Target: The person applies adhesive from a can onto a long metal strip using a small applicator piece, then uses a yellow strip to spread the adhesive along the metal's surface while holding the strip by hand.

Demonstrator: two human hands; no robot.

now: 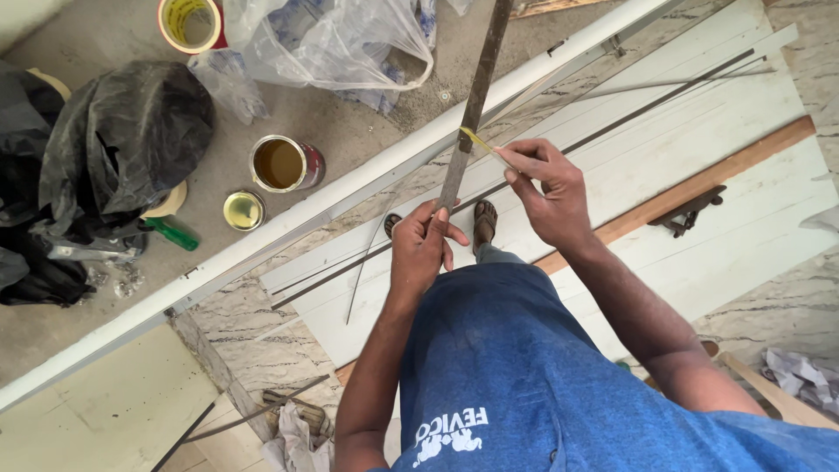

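Observation:
My left hand (423, 246) grips the near end of a long, narrow, grey wooden strip (474, 103) that rises away from me toward the top of the view. My right hand (544, 190) pinches a small thin yellowish tool (476, 139), its tip touching the edge of the strip just above my left hand. Below both hands are my blue shirt and my sandalled feet (483, 222) on the floor.
An open tin of brownish liquid (281, 163) and its lid (243, 211) stand on the concrete floor at left, near a green-handled tool (172, 233), black bags (114, 149), clear plastic bags (336, 39). White painted panels (699, 131) and long white trim (288, 223) lie on the floor.

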